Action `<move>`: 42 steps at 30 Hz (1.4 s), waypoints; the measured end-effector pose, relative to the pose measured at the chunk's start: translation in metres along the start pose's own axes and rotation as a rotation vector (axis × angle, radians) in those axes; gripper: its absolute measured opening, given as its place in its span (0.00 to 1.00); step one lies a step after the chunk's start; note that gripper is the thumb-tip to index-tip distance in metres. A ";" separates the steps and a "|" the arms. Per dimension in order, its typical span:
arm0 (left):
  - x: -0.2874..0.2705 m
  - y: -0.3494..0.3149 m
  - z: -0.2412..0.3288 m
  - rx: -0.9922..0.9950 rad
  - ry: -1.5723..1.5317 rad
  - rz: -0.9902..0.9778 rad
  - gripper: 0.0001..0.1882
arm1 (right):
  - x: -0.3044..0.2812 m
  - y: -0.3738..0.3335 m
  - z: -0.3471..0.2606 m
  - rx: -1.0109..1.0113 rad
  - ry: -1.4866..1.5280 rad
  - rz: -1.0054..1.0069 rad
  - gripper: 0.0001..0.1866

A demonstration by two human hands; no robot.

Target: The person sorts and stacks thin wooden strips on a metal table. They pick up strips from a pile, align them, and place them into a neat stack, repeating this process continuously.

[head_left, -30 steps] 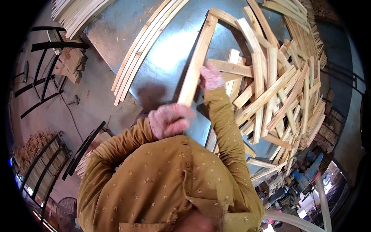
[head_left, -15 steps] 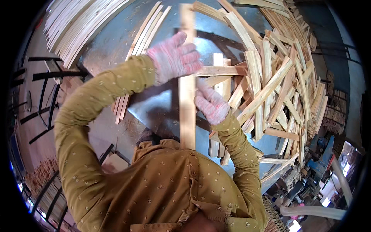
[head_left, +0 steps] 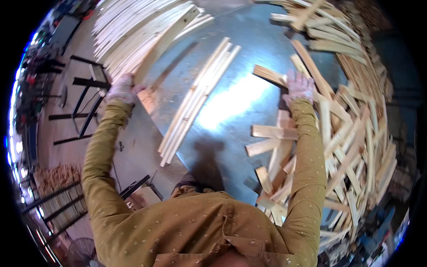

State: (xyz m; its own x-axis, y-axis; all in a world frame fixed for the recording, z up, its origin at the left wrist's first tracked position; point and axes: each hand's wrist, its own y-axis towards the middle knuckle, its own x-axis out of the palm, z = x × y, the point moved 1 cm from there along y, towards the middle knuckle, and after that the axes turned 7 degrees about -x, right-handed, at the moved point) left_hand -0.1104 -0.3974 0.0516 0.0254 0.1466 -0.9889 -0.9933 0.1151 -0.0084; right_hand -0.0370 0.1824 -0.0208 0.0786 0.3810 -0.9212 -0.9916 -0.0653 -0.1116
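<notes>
My left hand, in a pale knitted glove, is closed on the near end of a wooden board. The board slants away to the right, over the edge of a stack of long pale slats. My right hand, gloved alike, rests over a heap of loose wooden slats with its fingers stretched out. Beside its thumb lies a short wooden piece. Between my hands, a few narrow slats lie side by side at a slant on the metal table.
A black metal frame stands on the floor to the left. More slats are piled at the far right of the table. At lower left, bundled wood pieces sit on a rack.
My left hand has moved left toward the slat stack with the board, which stood upright before me. My right hand has left the board and reached right, to the heap.
</notes>
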 end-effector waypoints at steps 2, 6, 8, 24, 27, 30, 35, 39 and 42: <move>0.052 -0.006 -0.036 -0.204 0.012 -0.047 0.29 | 0.024 0.024 -0.012 0.043 0.072 -0.058 0.41; 0.098 -0.019 -0.005 -0.261 0.082 -0.387 0.28 | 0.001 0.027 -0.004 0.062 0.135 -0.188 0.41; 0.091 -0.030 0.004 -0.224 0.116 -0.227 0.29 | -0.041 0.024 0.008 0.118 0.213 -0.162 0.42; 0.132 -0.233 -0.016 -0.681 -1.018 -0.677 0.40 | -0.166 -0.131 0.137 0.124 0.261 0.178 0.43; 0.142 -0.253 -0.001 -0.653 -1.250 -0.632 0.43 | -0.170 -0.135 0.147 0.132 0.227 0.186 0.43; 0.150 -0.253 0.006 -0.675 -1.364 -0.429 0.37 | -0.167 -0.126 0.154 0.145 0.179 0.198 0.43; 0.167 -0.253 -0.005 -0.884 -1.383 -0.304 0.29 | -0.134 -0.094 0.089 0.166 0.196 0.267 0.43; 0.158 -0.251 -0.007 -0.564 -1.200 -0.239 0.30 | -0.066 -0.118 -0.044 0.260 0.717 0.433 0.43; 0.118 -0.264 0.014 -0.626 -0.778 -0.019 0.29 | -0.035 -0.147 -0.132 0.428 1.009 0.404 0.43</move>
State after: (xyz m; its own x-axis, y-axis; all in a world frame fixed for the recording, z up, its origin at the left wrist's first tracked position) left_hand 0.1561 -0.3969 -0.0611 -0.1140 0.7785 -0.6172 -0.8667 -0.3816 -0.3213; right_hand 0.1191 0.0571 -0.0217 -0.3954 -0.5146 -0.7608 -0.9016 0.3755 0.2146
